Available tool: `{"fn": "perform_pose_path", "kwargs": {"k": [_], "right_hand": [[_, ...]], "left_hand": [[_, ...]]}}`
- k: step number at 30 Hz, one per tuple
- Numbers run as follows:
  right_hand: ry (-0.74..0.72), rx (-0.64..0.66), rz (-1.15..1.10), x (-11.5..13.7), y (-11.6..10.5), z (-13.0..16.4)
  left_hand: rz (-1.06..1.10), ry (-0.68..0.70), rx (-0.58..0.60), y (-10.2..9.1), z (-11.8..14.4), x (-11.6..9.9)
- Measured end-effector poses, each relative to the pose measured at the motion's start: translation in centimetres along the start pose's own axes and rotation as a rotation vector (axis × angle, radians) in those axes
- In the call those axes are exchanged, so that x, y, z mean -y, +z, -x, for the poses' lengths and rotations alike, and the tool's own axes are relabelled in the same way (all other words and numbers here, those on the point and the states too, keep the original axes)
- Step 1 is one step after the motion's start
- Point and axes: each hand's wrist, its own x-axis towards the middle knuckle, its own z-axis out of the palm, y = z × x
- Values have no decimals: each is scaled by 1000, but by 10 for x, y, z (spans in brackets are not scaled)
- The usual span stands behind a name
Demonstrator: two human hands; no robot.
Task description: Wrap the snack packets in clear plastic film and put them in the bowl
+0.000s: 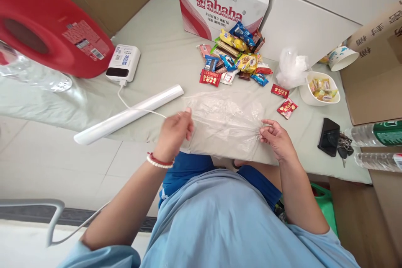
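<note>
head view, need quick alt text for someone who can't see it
Both hands, left hand and right hand, hold a clear plastic bag stretched flat on a pale green table. Behind it lie a pile of wrapped snacks, a roll of bags and a Wahaha box.

Snacks and clutter on the pale green table (163, 50)

A heap of colourful wrapped snacks (234, 56) lies before the red-and-white Wahaha cardboard box (220, 2); a white bowl of sweets (320, 88) sits near a black phone (328, 137).
</note>
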Motion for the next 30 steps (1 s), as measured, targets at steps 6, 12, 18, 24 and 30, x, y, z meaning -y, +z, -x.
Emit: {"fn": "perform_pose_path", "kwargs": {"k": [6,12,18,24,30], "right_hand": [[23,-24,-59,2,2,2],[90,33,-168,0,2,4],[45,-50,-191,-2,-18,2],[40,-78,-96,-5,-25,1],[34,-75,-21,-7,-22,3]], "left_hand": [[-256,-246,262,27,38,19],[391,-334,227,53,29,23],[293,-323,332,23,18,15],[252,-389,323,-5,23,9],[237,-442,279,-9,33,16]]}}
